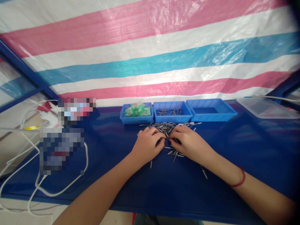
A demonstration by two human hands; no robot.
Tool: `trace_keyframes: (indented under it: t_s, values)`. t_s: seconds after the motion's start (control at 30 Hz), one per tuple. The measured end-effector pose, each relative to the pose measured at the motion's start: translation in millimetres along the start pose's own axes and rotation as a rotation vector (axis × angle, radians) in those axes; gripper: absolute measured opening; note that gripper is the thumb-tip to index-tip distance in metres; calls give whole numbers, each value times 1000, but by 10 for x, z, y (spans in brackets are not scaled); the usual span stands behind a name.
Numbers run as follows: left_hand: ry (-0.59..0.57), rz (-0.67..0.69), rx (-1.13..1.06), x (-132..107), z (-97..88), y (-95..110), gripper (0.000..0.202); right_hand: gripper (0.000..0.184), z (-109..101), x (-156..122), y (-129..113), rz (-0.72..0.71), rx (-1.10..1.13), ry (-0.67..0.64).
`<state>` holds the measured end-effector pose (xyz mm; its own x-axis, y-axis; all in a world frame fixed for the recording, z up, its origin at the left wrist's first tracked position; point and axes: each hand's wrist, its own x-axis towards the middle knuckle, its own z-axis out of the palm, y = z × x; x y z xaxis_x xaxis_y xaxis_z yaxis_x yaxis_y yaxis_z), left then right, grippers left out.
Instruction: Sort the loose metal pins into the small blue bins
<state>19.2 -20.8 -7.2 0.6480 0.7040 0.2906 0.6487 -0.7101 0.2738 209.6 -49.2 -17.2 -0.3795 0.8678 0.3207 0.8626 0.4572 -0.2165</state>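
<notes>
A heap of silvery blind rivets (pixel 161 125) with long thin stems lies on the blue tabletop, with both my hands at its near side. My left hand (pixel 148 143) is closed, thumb and index finger pinched at the edge of the heap on rivets. Opposite it, my right hand (pixel 187 140) curls inward in a similar pinch on rivets, its fingertips close to those of the left. Exactly how many rivets each pinch holds is too small to see. Several loose rivets (pixel 177 153) lie below the fingers, and single ones lie nearer the front.
Three blue bins stand in a row behind the heap: one with green packets (pixel 137 110), a middle bin (pixel 173 118) with some rivets, and a right bin (pixel 213 117). A clear plastic lid (pixel 264 107) lies right. White cables (pixel 87 156) and blurred objects occupy the left.
</notes>
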Motion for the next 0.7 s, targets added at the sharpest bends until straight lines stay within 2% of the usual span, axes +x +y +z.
trace_keyframes:
  t_s: [0.17, 0.37, 0.47, 0.57, 0.7]
  values:
    - [-18, 31, -5, -5, 23, 3, 21, 12, 29, -7, -6, 32, 3, 15]
    - [0, 19, -44, 1, -17, 12, 25, 16, -77, -52, -77, -31, -66, 14]
    - [9, 20, -79, 3, -36, 18, 25, 17, -121, -72, -106, -25, -30, 5]
    - [19, 22, -154, 10, -23, 18, 23, 17, -138, -80, -119, 19, 179, 64]
    - [110, -24, -346, 23, 9, 38, 18, 15, -131, -81, -142, 239, 586, 202]
